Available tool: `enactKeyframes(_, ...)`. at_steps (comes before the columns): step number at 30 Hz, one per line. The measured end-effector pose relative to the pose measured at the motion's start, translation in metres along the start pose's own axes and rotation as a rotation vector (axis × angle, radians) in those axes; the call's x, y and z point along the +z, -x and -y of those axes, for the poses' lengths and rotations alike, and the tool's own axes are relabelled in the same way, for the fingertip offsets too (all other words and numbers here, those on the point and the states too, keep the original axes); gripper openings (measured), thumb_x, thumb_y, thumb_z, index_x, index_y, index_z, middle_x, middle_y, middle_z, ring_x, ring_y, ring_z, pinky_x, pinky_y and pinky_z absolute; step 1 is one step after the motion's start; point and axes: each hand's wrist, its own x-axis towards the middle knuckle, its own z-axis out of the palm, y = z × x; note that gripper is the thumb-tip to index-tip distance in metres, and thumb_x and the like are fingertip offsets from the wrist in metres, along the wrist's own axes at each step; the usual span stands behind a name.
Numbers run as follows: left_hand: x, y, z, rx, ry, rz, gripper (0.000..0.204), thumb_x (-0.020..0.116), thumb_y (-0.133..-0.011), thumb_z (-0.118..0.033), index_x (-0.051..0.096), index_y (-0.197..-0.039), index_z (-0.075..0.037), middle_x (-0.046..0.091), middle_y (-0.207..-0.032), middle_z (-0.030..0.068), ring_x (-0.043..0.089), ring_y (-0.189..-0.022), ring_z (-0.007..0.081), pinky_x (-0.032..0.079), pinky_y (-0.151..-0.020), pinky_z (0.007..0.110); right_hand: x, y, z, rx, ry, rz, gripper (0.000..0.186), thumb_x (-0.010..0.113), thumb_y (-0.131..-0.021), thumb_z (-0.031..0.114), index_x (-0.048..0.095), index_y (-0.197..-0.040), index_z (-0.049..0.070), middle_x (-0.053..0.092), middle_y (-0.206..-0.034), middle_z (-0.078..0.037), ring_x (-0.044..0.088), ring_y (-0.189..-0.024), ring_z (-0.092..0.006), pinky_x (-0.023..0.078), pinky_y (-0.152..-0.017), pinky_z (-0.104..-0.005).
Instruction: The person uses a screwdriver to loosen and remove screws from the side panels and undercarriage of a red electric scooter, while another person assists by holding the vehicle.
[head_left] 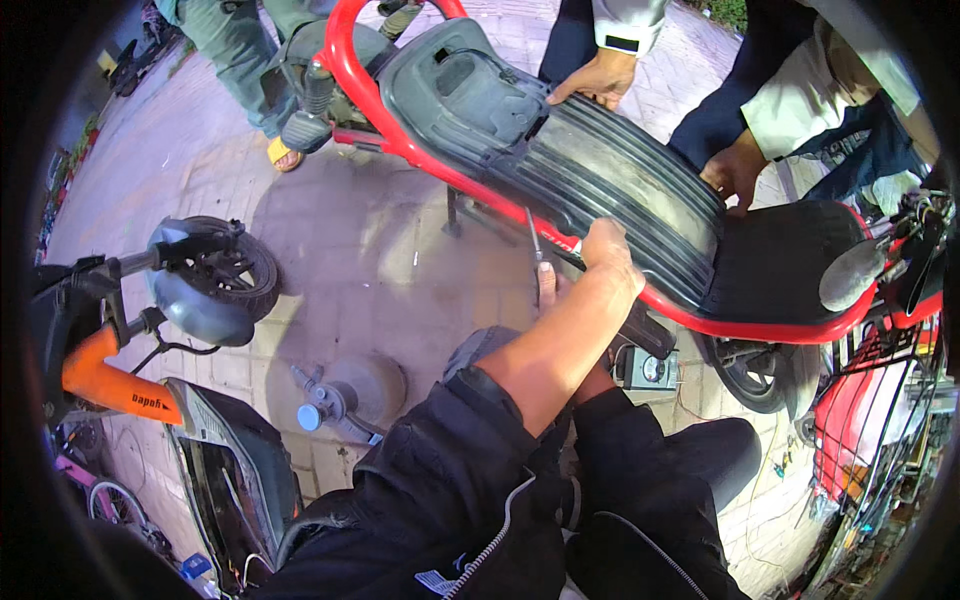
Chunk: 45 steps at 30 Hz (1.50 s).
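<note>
A red-framed scooter (pixel 400 140) stands in front of me with a black ribbed footboard (pixel 620 180). My left hand (pixel 608 252) grips the near edge of that footboard, its bare forearm reaching out of a black sleeve. My right hand (pixel 546 285) is mostly hidden under the left forearm. Only its fingers show, closed around a thin metal screwdriver (pixel 534 238) that points up at the red frame rail. Two other people's hands rest on the far side of the scooter, one hand (pixel 598 80) at the rear panel and the other hand (pixel 735 172) at the footboard.
An orange and black scooter (pixel 120 385) with its front wheel (pixel 232 270) stands at the left. A small meter box (pixel 650 370) sits on the paving under the red frame. A wire basket (pixel 880 390) is at the right. A person in green trousers (pixel 235 50) stands at the top left.
</note>
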Motion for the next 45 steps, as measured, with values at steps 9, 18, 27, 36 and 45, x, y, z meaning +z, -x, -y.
enactKeyframes(9,-0.004,-0.049,0.002,-0.018,0.067,0.345,0.036,0.042,-0.078,-0.024,0.052,-0.107,-0.004,0.052,-0.114,0.0136,0.047,-0.106,0.0265,0.033,-0.093,0.049,-0.031,0.016,0.024,-0.199,-0.424,0.009,0.042,0.050,-0.091,0.037,0.052,-0.115,0.002,0.055,-0.101,-0.017,0.050,-0.096,-0.0266,0.040,-0.087,-0.0381)
enactKeyframes(18,0.001,-0.021,-0.004,-0.043,-0.056,0.377,0.040,0.033,-0.088,-0.023,0.052,-0.120,-0.007,0.047,-0.130,0.0117,0.043,-0.120,0.0305,0.023,-0.101,0.059,-0.146,0.127,-0.073,0.553,-0.380,0.048,0.043,0.050,-0.090,0.037,0.059,-0.078,-0.003,0.052,-0.052,-0.010,0.053,-0.045,-0.0180,0.041,-0.042,-0.0330)
enactKeyframes(27,0.001,-0.019,0.001,-0.056,-0.127,0.300,0.044,0.026,-0.093,-0.022,0.040,-0.131,-0.004,0.033,-0.142,0.0132,0.031,-0.131,0.0303,0.007,-0.106,0.057,-0.115,0.094,-0.087,0.627,-0.663,-0.224,0.040,0.047,-0.092,0.037,0.053,-0.076,0.001,0.046,-0.052,-0.004,0.043,-0.037,-0.0130,0.032,-0.034,-0.0281)
enactKeyframes(36,0.005,-0.007,0.001,-0.033,-0.099,0.348,0.046,0.027,-0.091,-0.020,0.038,-0.133,-0.004,0.031,-0.143,0.0149,0.025,-0.133,0.0322,0.002,-0.106,0.059,-0.187,-0.004,-0.025,1.010,-1.782,-0.079,0.021,0.045,-0.091,0.020,0.048,-0.079,0.003,0.040,-0.057,0.000,0.043,-0.045,-0.0110,0.039,-0.038,-0.0232)
enactKeyframes(45,0.005,-0.001,-0.003,-0.133,-0.049,0.265,0.045,0.030,-0.090,-0.020,0.038,-0.132,-0.006,0.033,-0.142,0.0130,0.029,-0.131,0.0308,0.005,-0.108,0.053,-0.116,0.055,-0.067,0.677,-1.038,-0.206,0.034,0.044,-0.094,0.038,0.046,-0.077,0.009,0.046,-0.059,-0.002,0.043,-0.042,-0.0126,0.033,-0.035,-0.0282)
